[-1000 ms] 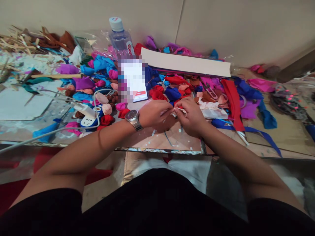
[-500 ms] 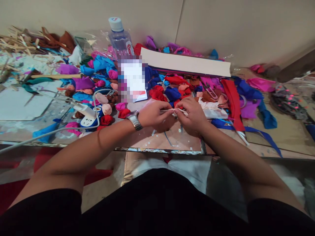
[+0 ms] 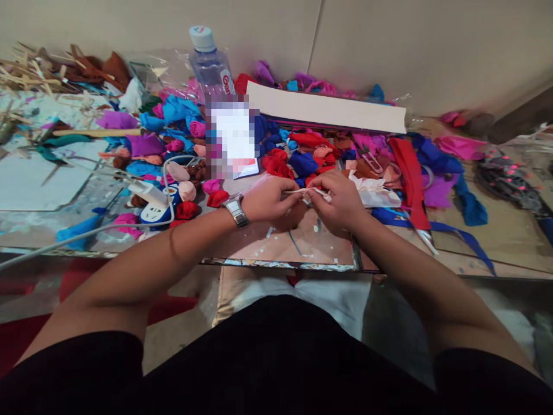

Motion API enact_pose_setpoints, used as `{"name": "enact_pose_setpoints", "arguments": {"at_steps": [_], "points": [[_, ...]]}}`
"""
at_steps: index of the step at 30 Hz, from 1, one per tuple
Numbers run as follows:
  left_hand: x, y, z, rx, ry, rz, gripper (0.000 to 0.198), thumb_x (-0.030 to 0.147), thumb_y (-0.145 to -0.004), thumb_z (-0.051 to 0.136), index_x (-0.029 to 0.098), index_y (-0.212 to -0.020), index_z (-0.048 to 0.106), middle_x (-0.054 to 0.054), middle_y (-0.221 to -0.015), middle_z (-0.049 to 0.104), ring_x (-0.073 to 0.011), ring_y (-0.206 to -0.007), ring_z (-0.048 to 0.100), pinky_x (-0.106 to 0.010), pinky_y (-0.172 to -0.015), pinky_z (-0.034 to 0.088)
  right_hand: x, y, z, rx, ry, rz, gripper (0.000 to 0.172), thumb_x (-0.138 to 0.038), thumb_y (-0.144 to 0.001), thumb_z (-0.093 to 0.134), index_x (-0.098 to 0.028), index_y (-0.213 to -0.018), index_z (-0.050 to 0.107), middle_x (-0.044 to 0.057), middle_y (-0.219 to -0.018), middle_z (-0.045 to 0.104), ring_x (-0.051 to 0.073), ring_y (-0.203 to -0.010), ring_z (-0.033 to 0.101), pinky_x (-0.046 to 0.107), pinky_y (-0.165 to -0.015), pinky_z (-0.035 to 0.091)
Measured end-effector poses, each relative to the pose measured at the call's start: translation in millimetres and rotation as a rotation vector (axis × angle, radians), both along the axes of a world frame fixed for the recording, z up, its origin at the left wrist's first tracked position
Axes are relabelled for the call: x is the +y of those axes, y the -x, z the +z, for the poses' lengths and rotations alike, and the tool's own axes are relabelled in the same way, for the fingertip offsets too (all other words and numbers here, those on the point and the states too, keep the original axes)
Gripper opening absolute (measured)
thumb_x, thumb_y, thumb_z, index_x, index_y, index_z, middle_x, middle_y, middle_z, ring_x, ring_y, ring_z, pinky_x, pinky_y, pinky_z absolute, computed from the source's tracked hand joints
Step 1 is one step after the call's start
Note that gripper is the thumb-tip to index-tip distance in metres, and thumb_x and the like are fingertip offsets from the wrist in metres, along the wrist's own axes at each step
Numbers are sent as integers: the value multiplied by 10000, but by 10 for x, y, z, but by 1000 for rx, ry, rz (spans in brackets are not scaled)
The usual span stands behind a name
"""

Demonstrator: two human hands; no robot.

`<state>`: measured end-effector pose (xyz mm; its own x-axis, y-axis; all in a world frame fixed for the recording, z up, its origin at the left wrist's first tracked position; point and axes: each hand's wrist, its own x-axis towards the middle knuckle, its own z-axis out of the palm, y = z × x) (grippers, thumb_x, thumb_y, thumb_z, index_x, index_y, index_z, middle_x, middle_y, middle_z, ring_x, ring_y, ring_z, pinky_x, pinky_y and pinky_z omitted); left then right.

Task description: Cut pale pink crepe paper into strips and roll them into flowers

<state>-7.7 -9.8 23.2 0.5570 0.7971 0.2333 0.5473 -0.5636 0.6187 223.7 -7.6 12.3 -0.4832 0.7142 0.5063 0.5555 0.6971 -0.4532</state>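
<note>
Between my hands stretches a thin, pale pink strip of crepe paper (image 3: 313, 191). My left hand (image 3: 270, 200), with a metal watch (image 3: 236, 211) on its wrist, pinches one end between thumb and fingers. My right hand (image 3: 339, 199) pinches the strip close beside it, with the fingertips of both hands nearly meeting. Part of the strip is hidden under the fingers. Just beyond the hands lie red and blue crumpled paper pieces (image 3: 303, 164). More pale crepe paper (image 3: 367, 183) rests on a white box (image 3: 382, 199) to the right.
A water bottle (image 3: 211, 72) and a lit phone (image 3: 235, 138) stand behind my left hand. A power socket (image 3: 155, 213) with a white cable sits at the left. Scissors (image 3: 427, 242) lie under a red strip (image 3: 408, 178) at the right. A cream paper stack (image 3: 324, 106) lies at the back.
Both hands keep nearly the same place and grip on the pale strip. The fingers have shifted only slightly, and the view has moved a little.
</note>
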Motion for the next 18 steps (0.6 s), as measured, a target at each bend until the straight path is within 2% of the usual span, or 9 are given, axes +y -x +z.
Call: {"name": "enact_pose_setpoints", "arguments": {"at_steps": [5, 10, 14, 18], "points": [[26, 0, -57, 35, 12, 12, 424, 494, -1004, 541, 178, -842, 773, -40, -726, 738, -131, -613, 616, -257, -594, 405, -6, -1, 12, -4, -4, 51, 212, -422, -980, 676, -231, -1017, 760, 71, -986, 789, 253, -936, 690, 406, -871, 477], [27, -4, -45, -44, 85, -56, 411, 484, -997, 562, 164, -840, 767, -42, -751, 751, -123, -646, 639, -233, -602, 448, 8, -5, -15, -17, -20, 30, 237, -441, -1006, 648, -237, -972, 763, 63, -919, 777, 242, -884, 684, 400, -832, 471], [20, 0, 53, -158, 357, -103, 399, 482, -995, 594, 152, -848, 763, -61, -801, 785, -122, -678, 690, -215, -605, 490, -1, 7, 1, -3, -26, 30, 284, -482, -1022, 615, -245, -968, 762, 60, -890, 774, 237, -850, 679, 397, -815, 479], [4, 19, 125, -361, 650, -168, 313, 417, -987, 650, 142, -862, 733, -89, -820, 792, -147, -724, 747, -254, -698, 577, -7, 6, 41, 17, -46, 61, 279, -483, -1030, 601, -259, -995, 763, 64, -926, 789, 242, -882, 699, 409, -849, 497]]}}
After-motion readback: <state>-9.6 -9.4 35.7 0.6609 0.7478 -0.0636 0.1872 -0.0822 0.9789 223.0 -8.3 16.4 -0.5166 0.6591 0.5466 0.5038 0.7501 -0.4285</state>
